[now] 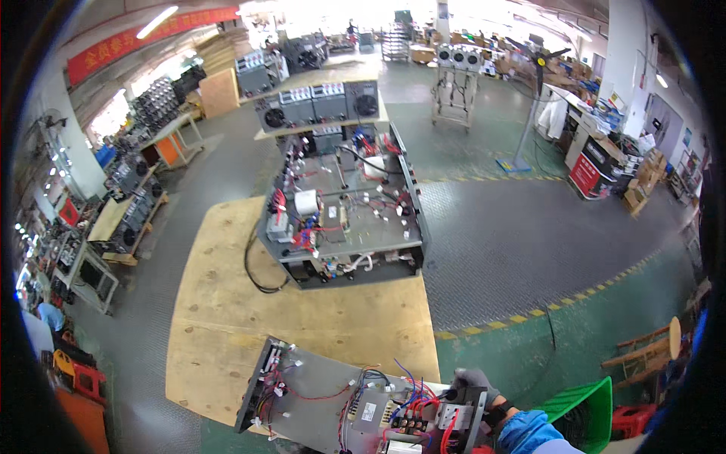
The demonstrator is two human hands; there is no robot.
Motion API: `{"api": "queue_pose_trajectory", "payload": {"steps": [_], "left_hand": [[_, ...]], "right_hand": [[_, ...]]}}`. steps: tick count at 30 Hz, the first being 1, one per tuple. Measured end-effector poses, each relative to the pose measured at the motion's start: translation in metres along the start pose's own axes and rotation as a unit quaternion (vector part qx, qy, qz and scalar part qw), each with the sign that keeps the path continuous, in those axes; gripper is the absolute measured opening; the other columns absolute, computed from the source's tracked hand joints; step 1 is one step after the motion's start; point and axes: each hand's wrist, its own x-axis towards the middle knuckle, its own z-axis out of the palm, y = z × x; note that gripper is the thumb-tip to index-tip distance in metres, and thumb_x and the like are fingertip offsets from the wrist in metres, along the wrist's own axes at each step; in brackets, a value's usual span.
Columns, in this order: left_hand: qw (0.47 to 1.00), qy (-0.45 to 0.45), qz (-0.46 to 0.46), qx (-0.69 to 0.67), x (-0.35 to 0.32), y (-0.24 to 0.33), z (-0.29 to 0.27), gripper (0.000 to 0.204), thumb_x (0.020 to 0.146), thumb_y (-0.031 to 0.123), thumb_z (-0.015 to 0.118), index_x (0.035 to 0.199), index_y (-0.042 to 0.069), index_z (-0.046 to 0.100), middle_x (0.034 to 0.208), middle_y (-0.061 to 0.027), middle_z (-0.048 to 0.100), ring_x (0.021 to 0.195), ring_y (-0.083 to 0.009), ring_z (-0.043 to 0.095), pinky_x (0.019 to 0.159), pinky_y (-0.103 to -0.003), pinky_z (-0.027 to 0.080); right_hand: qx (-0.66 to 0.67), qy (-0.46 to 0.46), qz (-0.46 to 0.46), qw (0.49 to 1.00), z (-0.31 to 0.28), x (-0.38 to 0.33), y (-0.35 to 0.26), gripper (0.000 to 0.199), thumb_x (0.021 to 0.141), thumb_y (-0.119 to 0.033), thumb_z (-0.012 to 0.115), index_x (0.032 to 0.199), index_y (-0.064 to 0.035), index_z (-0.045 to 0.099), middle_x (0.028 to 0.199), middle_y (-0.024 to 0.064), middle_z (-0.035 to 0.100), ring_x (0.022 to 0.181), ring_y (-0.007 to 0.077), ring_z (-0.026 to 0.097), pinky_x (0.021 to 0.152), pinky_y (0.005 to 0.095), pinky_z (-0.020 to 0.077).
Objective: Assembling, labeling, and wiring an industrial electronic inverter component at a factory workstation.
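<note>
My right hand (475, 384), in a grey glove with a blue sleeve, rests on the right edge of an open grey metal chassis (302, 386) at the bottom of the head view. It grips a black component amid red, blue and black wires (412, 393) by a terminal block. My left hand is not in view. A second, larger open chassis (344, 219) with wiring, a white roll and boards stands farther ahead on the plywood sheet (227, 318).
A green plastic crate (586, 405) sits right of my hand, with a wooden stool (650, 348) beyond it. Workbenches with stacked units line the left side (121, 219) and the back (318, 106). A standing fan (529, 98) is at right. Yellow-black tape (544, 310) crosses the floor.
</note>
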Motion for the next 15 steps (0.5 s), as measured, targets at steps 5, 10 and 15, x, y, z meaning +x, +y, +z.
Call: {"api": "queue_pose_trajectory", "payload": {"steps": [5, 10, 15], "left_hand": [[0.998, 0.049, -0.024, 0.043, -0.037, 0.013, -0.017, 0.050, 0.088, 0.043, 0.062, 0.123, 0.008, 0.054, 0.102, -0.0196, 0.067, 0.099, -0.0314, 0.065, 0.084, -0.044, 0.050], [0.982, -0.097, -0.118, 0.115, -0.016, 0.045, -0.059, 0.050, 0.086, 0.046, 0.062, 0.120, 0.011, 0.053, 0.102, -0.0192, 0.068, 0.102, -0.0351, 0.064, 0.081, -0.044, 0.051], [0.975, -0.117, -0.065, -0.175, 0.005, -0.012, -0.035, 0.041, 0.095, 0.039, 0.054, 0.118, 0.005, 0.056, 0.103, -0.0162, 0.068, 0.094, -0.0283, 0.066, 0.081, -0.044, 0.053]], "right_hand": [[-0.159, -0.161, -0.006, 0.974, 0.007, -0.002, -0.036, 0.033, 0.090, -0.028, 0.063, 0.109, -0.0008, 0.066, 0.093, 0.0027, 0.067, 0.086, 0.0132, 0.062, 0.080, 0.0291, 0.0491], [-0.194, -0.235, -0.040, 0.952, -0.002, 0.011, -0.026, 0.024, 0.091, -0.023, 0.061, 0.101, -0.0027, 0.071, 0.096, 0.0031, 0.070, 0.087, 0.0123, 0.063, 0.081, 0.0277, 0.0488], [-0.133, -0.195, -0.030, 0.971, 0.000, -0.030, 0.000, 0.030, 0.089, -0.023, 0.060, 0.110, -0.0024, 0.068, 0.101, 0.0071, 0.070, 0.091, 0.0166, 0.065, 0.085, 0.0299, 0.0502]]}}
